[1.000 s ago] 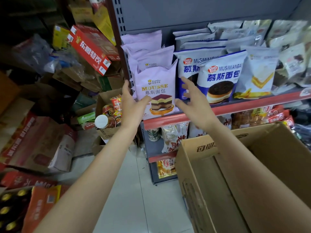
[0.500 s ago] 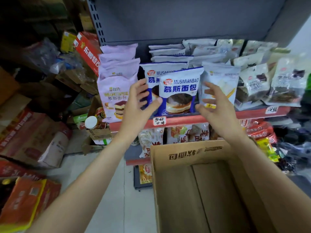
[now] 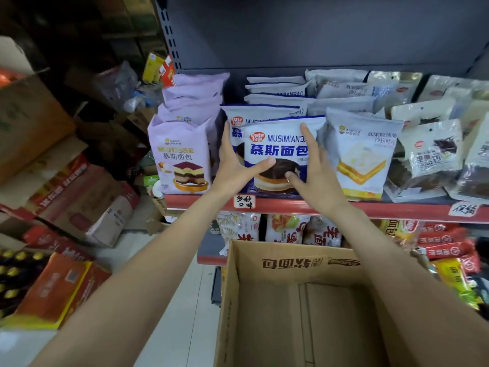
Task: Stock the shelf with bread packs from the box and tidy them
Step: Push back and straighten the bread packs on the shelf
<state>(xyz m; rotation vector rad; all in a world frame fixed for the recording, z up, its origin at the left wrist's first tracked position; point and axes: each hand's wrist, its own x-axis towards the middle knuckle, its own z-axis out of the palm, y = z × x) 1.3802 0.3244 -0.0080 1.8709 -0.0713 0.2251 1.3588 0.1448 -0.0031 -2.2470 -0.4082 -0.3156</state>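
Your left hand (image 3: 232, 165) and right hand (image 3: 315, 170) flank the front blue mousse bread pack (image 3: 277, 152) at the shelf (image 3: 344, 209) front edge, straight fingers pressing its sides, cardboard box (image 3: 291, 263) below

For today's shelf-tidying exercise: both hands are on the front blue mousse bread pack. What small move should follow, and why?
Probably nudge the blue pack slightly left and square it. It overlaps the row behind off-centre, and both the left hand and right hand already frame its sides with straight fingers.
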